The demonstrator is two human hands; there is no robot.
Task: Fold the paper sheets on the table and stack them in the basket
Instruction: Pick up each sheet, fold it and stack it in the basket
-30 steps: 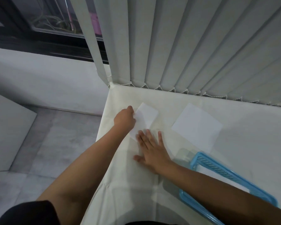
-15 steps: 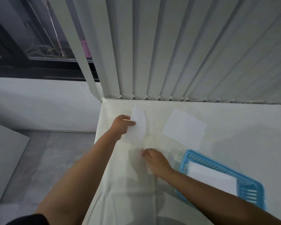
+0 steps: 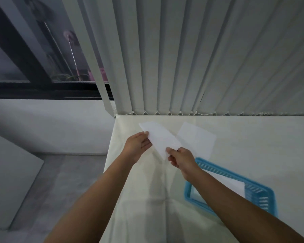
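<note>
Left hand [image 3: 136, 145]: pinching far edge of folded paper sheet [image 3: 159, 137]
Right hand [image 3: 182, 159]: pinching its near corner
Flat sheet [image 3: 198, 140]: on table [image 3: 253, 137]
Blue basket [image 3: 263, 195]: holding white paper

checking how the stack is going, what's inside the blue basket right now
White paper lies inside the blue basket; how many sheets cannot be told. The right forearm crosses over the basket and hides the middle of it, so anything beneath the arm cannot be seen.

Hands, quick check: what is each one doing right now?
Left hand: closed, pinching the far end of the folded paper sheet, lifted off the table.
Right hand: closed, pinching the near end of the same sheet.
</note>
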